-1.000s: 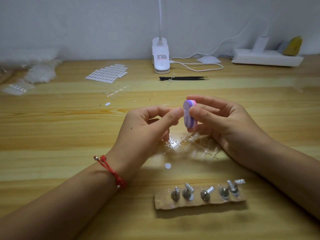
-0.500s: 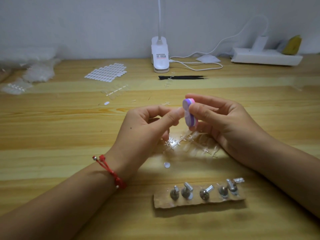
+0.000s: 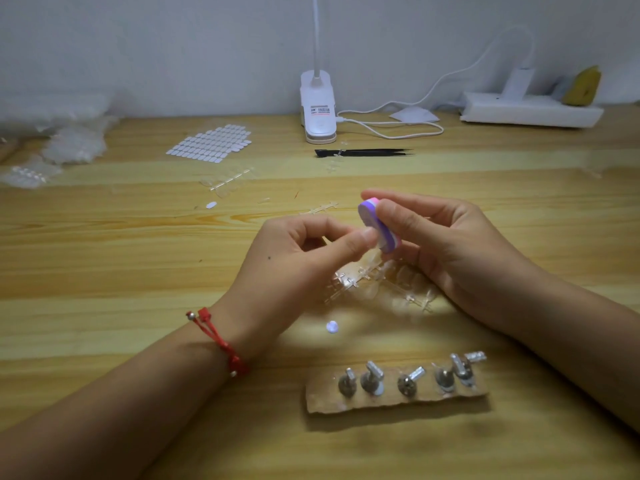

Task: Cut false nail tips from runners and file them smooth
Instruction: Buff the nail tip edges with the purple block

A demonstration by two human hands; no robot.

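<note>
Over the wooden tabletop (image 3: 104, 265) by the wall (image 3: 138, 46), my right grip (image 3: 436, 237) is pinching a file (image 3: 377, 223), my left grip (image 3: 294, 258) a nail tip (image 3: 370, 234).

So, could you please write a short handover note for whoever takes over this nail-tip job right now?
Right hand: grips the purple file block, held above the table.
Left hand: pinches a nail tip, barely visible, against that block.
Runners with clear tips attached lie on the table under the hands. One loose pale piece lies nearer the person, beside the cardboard strip of metal stands.
Done: this tip is cut free.
Left: finish filing it, then cut and file the tips on the runners.
</note>
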